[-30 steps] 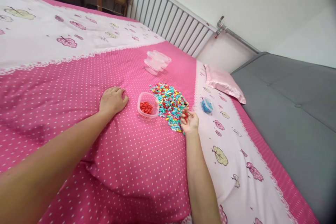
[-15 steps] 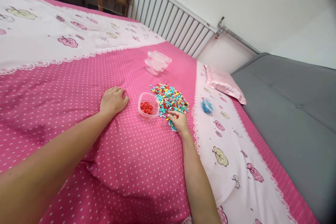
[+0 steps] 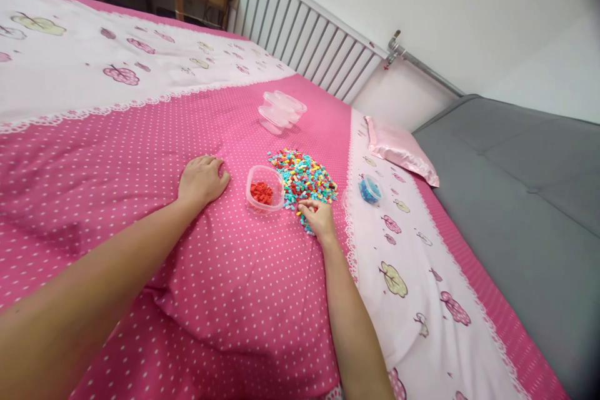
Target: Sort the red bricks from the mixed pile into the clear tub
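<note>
A heap of small pieces in turquoise, red, yellow and white lies on the pink dotted bedspread. At its near edge is my right hand, thumb and fingertips pinched together. Whatever is between those fingertips is too small to make out. Left of the heap stands a clear plastic tub with red pieces in it. My left hand rests palm down on the bedspread, left of that tub, holding nothing that I can see.
Behind the heap sit clear nested tubs or lids. To the right is a small tub of blue pieces. A pink pillow lies near the grey headboard. White bed railings run along the far side.
My right hand has shifted very slightly left at the heap's near edge, its fingertips drawn closer together. My left hand and the tubs have stayed put.
</note>
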### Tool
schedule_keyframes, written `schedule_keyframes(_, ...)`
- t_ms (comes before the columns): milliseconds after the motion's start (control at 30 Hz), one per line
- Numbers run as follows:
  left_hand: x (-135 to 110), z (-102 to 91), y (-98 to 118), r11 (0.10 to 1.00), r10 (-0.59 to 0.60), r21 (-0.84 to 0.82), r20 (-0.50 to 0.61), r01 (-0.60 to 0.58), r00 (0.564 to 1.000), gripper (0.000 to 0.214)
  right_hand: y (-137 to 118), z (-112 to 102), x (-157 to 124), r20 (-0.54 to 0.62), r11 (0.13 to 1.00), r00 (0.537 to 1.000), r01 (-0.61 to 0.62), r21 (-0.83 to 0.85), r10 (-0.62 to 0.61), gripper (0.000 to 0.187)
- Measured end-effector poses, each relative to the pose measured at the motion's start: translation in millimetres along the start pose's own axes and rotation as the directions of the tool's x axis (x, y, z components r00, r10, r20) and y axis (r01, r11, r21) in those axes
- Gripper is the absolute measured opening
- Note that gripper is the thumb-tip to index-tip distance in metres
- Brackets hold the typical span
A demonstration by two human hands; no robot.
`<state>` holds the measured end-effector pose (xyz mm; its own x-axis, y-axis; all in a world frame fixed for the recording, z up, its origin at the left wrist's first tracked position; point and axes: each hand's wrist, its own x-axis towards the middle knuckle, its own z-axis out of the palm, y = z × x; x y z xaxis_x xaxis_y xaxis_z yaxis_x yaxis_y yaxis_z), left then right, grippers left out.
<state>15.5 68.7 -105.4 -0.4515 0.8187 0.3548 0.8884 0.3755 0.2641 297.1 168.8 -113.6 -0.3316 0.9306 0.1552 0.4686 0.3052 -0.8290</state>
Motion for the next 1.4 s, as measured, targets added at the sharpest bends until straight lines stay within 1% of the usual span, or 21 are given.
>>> schedule_keyframes(67,0,-0.2,0,1.0,0.0,-0.007,-0.004,0.0,1.0,0.05,1,0,0,-0.024,0.996,1.0,-0.016,0.092,0.018,0.031)
schedule_keyframes(133,0,-0.1,0,1.0,0.003,-0.007,-0.007,-0.003,1.0,0.05,-2,0,-1,-0.063,0.971,0.997,-0.038,0.236,0.054,0.033)
schedule_keyframes(200,0,0.1,0,1.0,0.004,0.004,-0.004,-0.004,1.0,0.049,-7,-4,0,-0.085,0.896,0.988,-0.076,0.437,0.125,0.033)
schedule_keyframes(267,0,0.4,0,1.0,0.002,0.014,0.002,-0.002,1.0,0.048,-13,-10,0,-0.058,0.742,0.976,-0.119,0.659,0.209,0.03)
schedule_keyframes(333,0,0.5,0,1.0,0.001,0.01,0.004,-0.001,1.0,0.048,-19,-17,1,0.015,0.536,0.963,-0.163,0.828,0.27,0.024)
schedule_keyframes(400,0,0.5,-1,1.0,0.004,-0.004,0.001,-0.004,1.0,0.048,-24,-25,1,0.094,0.349,0.953,-0.197,0.916,0.289,0.016)
schedule_keyframes(433,0,0.4,-1,1.0,0.004,-0.009,-0.001,-0.004,1.0,0.049,-25,-28,0,0.133,0.278,0.949,-0.215,0.936,0.284,0.012)
schedule_keyframes(500,0,0.3,0,1.0,0.006,-0.005,-0.001,-0.006,1.0,0.049,-27,-31,-1,0.204,0.183,0.945,-0.255,0.949,0.257,0.008)
schedule_keyframes(567,0,0.2,0,1.0,0.005,0.006,-0.001,-0.005,1.0,0.049,-28,-30,-2,0.245,0.149,0.941,-0.284,0.947,0.233,0.008)
schedule_keyframes(633,-1,0.5,0,1.0,0.006,0.012,-0.004,-0.006,1.0,0.049,-28,-26,-3,0.246,0.188,0.939,-0.294,0.937,0.24,0.011)
schedule_keyframes(667,-1,0.8,0,1.0,0.007,0.011,-0.008,-0.007,1.0,0.049,-27,-23,-4,0.227,0.244,0.941,-0.288,0.926,0.249,0.012)
schedule_keyframes(700,-1,1.1,0,1.0,0.007,0.01,-0.011,-0.007,1.0,0.048,-26,-20,-4,0.196,0.326,0.947,-0.275,0.904,0.255,0.014)
schedule_keyframes(767,0,1.8,-1,1.0,0.011,0.012,-0.016,-0.01,1.0,0.048,-22,-12,-5,0.103,0.556,0.966,-0.223,0.801,0.239,0.02)
schedule_keyframes(833,0,2.4,-1,1.0,0.015,0.02,-0.021,-0.014,1.0,0.048,-17,-4,-6,-0.019,0.803,0.986,-0.122,0.583,0.164,0.03)
schedule_keyframes(867,0,2.6,-1,1.0,0.017,0.025,-0.022,-0.016,1.0,0.048,-14,-1,-6,-0.069,0.895,0.992,-0.065,0.44,0.106,0.034)
schedule_keyframes(900,0,2.6,-1,0.999,0.018,0.029,-0.024,-0.018,1.0,0.048,-12,2,-6,-0.098,0.956,0.994,-0.013,0.294,0.044,0.037)
schedule_keyframes(933,0,2.6,-1,0.999,0.018,0.032,-0.024,-0.018,1.0,0.048,-10,4,-5,-0.107,0.987,0.994,0.03,0.159,-0.013,0.039)
schedule_keyframes(1000,0,2.4,-1,0.999,0.016,0.036,-0.022,-0.016,1.0,0.047,-8,8,-4,-0.08,0.996,0.993,0.081,-0.034,-0.083,0.04)
schedule_keyframes(1100,-1,1.9,-1,0.999,0.013,0.037,-0.013,-0.013,1.0,0.047,-9,10,-3,-0.028,0.98,0.995,0.092,-0.176,-0.098,0.041)
schedule_keyframes(1233,0,1.5,-1,1.0,0.013,0.026,-0.01,-0.012,1.0,0.048,-10,13,-2,-0.021,0.965,0.996,0.08,-0.251,-0.088,0.036)
schedule_keyframes(1400,0,1.7,-1,1.0,0.012,0.019,-0.01,-0.012,1.0,0.048,-11,14,-3,-0.048,0.966,0.994,0.079,-0.245,-0.093,0.027)
